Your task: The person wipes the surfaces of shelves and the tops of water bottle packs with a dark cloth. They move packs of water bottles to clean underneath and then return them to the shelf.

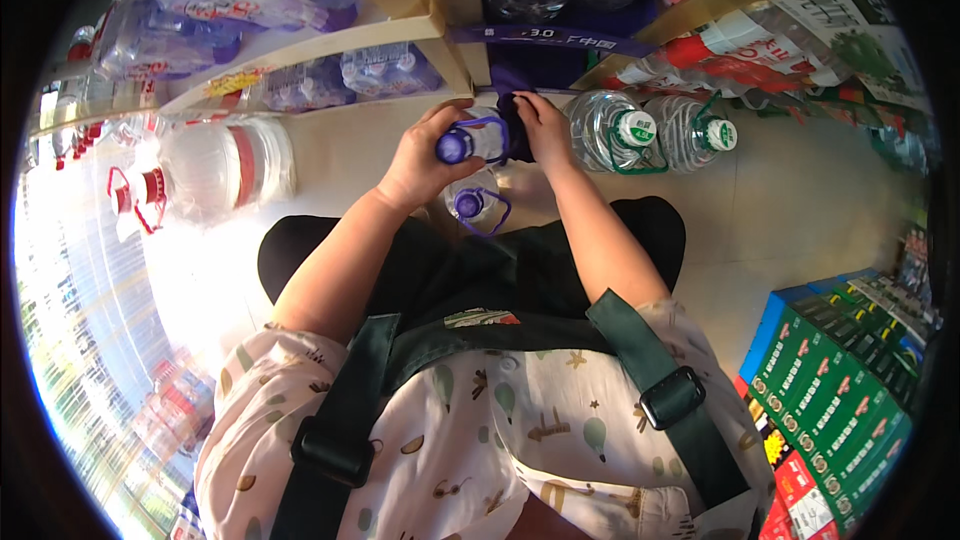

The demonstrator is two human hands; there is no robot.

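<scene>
My left hand [429,154] grips a clear plastic water bottle [487,136] around its neck, by the purple cap and purple carry handle. At the bottle's right side, my right hand [546,127] holds a dark purple cloth [516,120], with its fingertips over the upper part; the thumb is hidden. A second clear bottle with a purple cap [470,202] stands on the floor between my knees, nearer to me. Just right of my right hand are two large water bottles with green-and-white caps, one nearer [600,127] and one farther right [684,139].
Shelves [390,37] with shrink-wrapped bottle packs [390,69] rise ahead. A purple shelf edge [551,37] bears a price. A large red-handled bottle [202,165] is on the floor at left. Red-labelled bottles [750,52] fill the right shelf. Stacked green cartons [825,390] stand at lower right.
</scene>
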